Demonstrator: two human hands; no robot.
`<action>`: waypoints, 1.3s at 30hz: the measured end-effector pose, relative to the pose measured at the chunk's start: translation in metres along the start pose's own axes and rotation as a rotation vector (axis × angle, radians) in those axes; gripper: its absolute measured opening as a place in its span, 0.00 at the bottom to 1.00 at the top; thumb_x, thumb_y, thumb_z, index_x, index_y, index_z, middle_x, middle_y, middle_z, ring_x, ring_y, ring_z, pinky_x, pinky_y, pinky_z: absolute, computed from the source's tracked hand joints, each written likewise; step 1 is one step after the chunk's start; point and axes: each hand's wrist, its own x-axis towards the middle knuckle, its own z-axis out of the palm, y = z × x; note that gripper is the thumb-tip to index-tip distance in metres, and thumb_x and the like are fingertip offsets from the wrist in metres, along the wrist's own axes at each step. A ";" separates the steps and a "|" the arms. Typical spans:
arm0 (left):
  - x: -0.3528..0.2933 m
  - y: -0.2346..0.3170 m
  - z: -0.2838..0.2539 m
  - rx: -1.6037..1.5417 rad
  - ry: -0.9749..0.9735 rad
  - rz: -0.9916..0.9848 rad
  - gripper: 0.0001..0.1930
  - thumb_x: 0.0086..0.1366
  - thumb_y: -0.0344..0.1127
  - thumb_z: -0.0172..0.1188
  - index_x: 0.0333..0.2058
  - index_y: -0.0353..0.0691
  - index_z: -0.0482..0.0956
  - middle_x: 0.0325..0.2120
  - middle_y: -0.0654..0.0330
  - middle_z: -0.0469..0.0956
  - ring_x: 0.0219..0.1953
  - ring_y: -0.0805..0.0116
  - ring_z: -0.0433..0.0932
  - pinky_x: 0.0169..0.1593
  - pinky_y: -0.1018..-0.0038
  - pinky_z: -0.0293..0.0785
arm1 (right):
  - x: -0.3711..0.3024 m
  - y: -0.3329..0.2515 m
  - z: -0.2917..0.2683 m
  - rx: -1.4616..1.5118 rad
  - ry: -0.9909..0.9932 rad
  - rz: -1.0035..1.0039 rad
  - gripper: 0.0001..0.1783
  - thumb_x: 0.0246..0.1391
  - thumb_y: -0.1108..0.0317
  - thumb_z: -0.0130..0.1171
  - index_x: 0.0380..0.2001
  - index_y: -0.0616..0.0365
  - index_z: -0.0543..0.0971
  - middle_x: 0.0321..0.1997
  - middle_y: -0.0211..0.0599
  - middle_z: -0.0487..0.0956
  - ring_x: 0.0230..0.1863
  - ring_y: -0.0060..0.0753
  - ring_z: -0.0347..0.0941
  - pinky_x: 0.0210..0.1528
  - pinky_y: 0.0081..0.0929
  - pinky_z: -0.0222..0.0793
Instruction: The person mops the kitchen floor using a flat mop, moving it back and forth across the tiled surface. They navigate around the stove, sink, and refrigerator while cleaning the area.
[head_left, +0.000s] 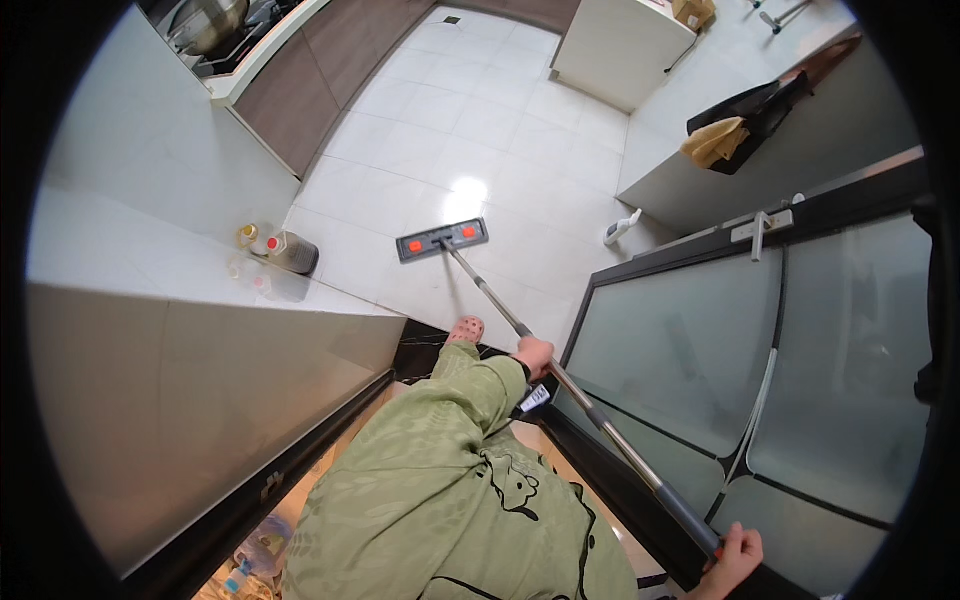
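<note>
A flat mop [485, 290] with a silver pole runs diagonally from the floor ahead to the lower right. Its grey rectangular head [425, 242], with two orange clips, rests on the white tiles. My left hand [535, 355], at the end of a green sleeve, is closed around the middle of the pole. Near the pole's top end, my right hand [737, 557] is closed on the dark grip, its fingers partly curled over it. A pink clog [467, 328] on my foot stands at the dark threshold, behind the mop head.
Two bottles, one dark with a red cap [293, 254] and one yellowish [254, 238], stand by the left wall. A white bottle [622, 227] is near the frosted glass door [670, 320] at right. Brown cabinets [330, 70] and a white unit [612, 55] border the floor.
</note>
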 end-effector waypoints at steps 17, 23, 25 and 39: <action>0.135 0.300 -0.208 0.057 0.417 0.282 0.09 0.56 0.27 0.54 0.35 0.29 0.71 0.24 0.50 0.74 0.22 0.58 0.77 0.20 0.63 0.71 | 0.074 -0.216 0.357 -0.242 -0.828 -0.564 0.13 0.40 0.72 0.69 0.32 0.63 0.80 0.21 0.38 0.78 0.19 0.23 0.72 0.26 0.22 0.68; 0.133 0.320 -0.267 -0.062 0.400 0.243 0.07 0.59 0.30 0.49 0.28 0.31 0.70 0.19 0.50 0.73 0.14 0.62 0.70 0.13 0.67 0.61 | 0.063 -0.242 0.405 -0.341 -0.915 -0.728 0.16 0.38 0.69 0.70 0.35 0.60 0.80 0.19 0.40 0.77 0.18 0.35 0.72 0.23 0.28 0.68; 0.120 0.321 -0.266 -0.100 0.408 0.216 0.07 0.59 0.31 0.48 0.29 0.31 0.69 0.19 0.50 0.72 0.12 0.62 0.68 0.12 0.68 0.58 | 0.064 -0.249 0.405 -0.382 -0.916 -0.774 0.16 0.38 0.69 0.70 0.35 0.58 0.81 0.18 0.39 0.76 0.17 0.36 0.72 0.22 0.29 0.68; 0.080 0.276 -0.271 -0.199 0.315 0.125 0.06 0.61 0.33 0.48 0.30 0.36 0.69 0.20 0.56 0.72 0.15 0.64 0.69 0.16 0.68 0.65 | 0.064 -0.245 0.376 -0.528 -0.916 -1.067 0.17 0.40 0.64 0.68 0.37 0.54 0.81 0.17 0.37 0.74 0.17 0.41 0.73 0.21 0.35 0.68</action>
